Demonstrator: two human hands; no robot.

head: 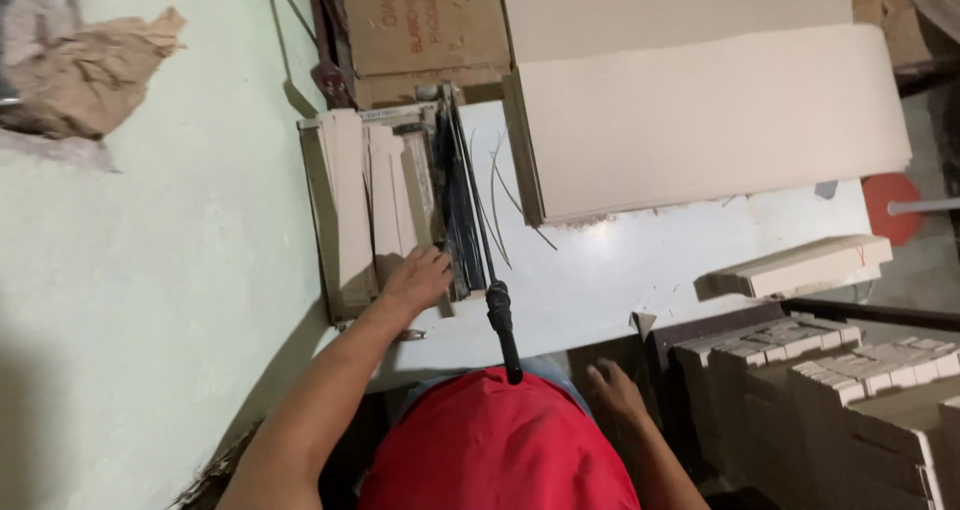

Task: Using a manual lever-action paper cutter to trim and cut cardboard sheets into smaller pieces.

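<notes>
My left hand [416,276] presses flat on cardboard strips [385,195] lying on the bed of a paper cutter [335,220], right beside its blade arm [462,200]. The cutter's long black handle [503,332] points down toward my red shirt, with no hand on it. My right hand [612,388] hangs low at the table's front edge, fingers loosely spread, holding nothing, close to stacked cardboard bundles [830,370].
A tall stack of large beige sheets [700,120] lies on the white table [620,260]. A small pile of cut strips [800,266] rests at its right end. A brown carton [420,30] stands behind the cutter. A pale green wall [150,270] bears crumpled brown paper [95,70].
</notes>
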